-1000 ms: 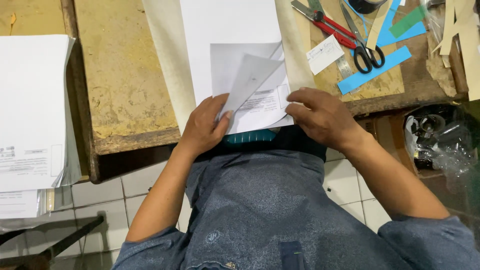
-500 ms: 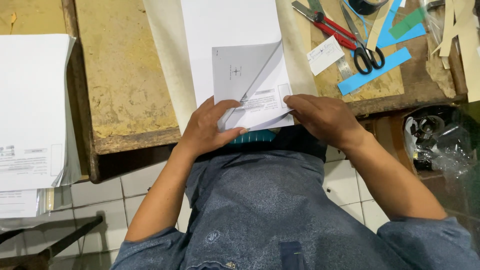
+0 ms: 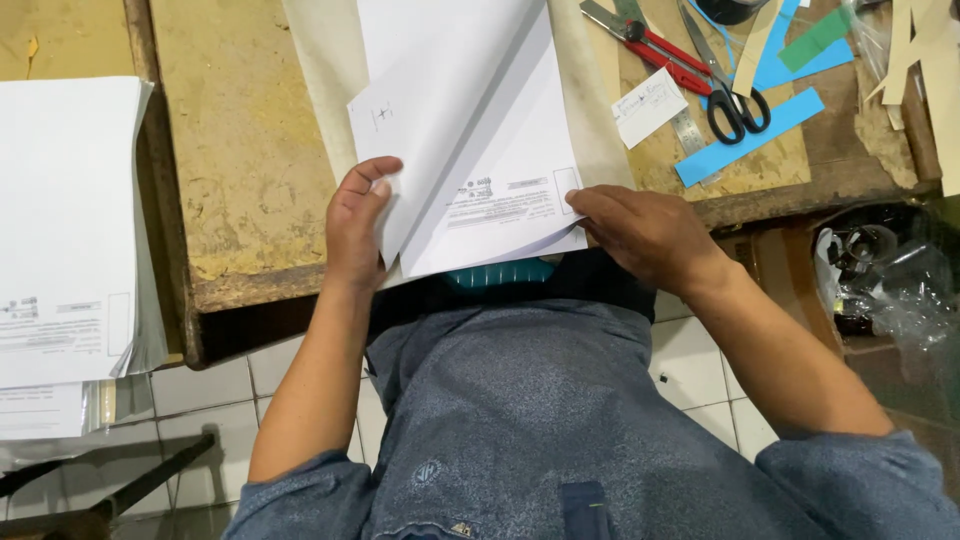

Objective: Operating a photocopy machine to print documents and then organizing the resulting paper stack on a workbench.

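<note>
- Head view: the left hand (image 3: 358,222) grips the left edge of a folded white paper sheet with small black print (image 3: 480,150), thumb on top and fingers curled under, seemingly to lift and steady the flap.
- The right hand (image 3: 645,232) lies flat, fingers together, pressing down on the sheet's near right corner, apparently to pin it against the table while the fold is shaped.
- The sheet lies at the near edge of the worn yellow-brown wooden table (image 3: 240,150), straight ahead of the person, on a longer pale strip of paper (image 3: 320,80) that runs away to the far side.
- The sheet is crisp and white, with a long diagonal crease running from its near left to its far right; a block of small print and an empty box sit near the bottom edge.
- To the far right lie black-handled scissors (image 3: 725,75), red-handled scissors (image 3: 650,40), blue paper strips (image 3: 750,140) and a small white note (image 3: 648,105).
- On the left stands a thick stack of white printed sheets (image 3: 65,230).
</note>
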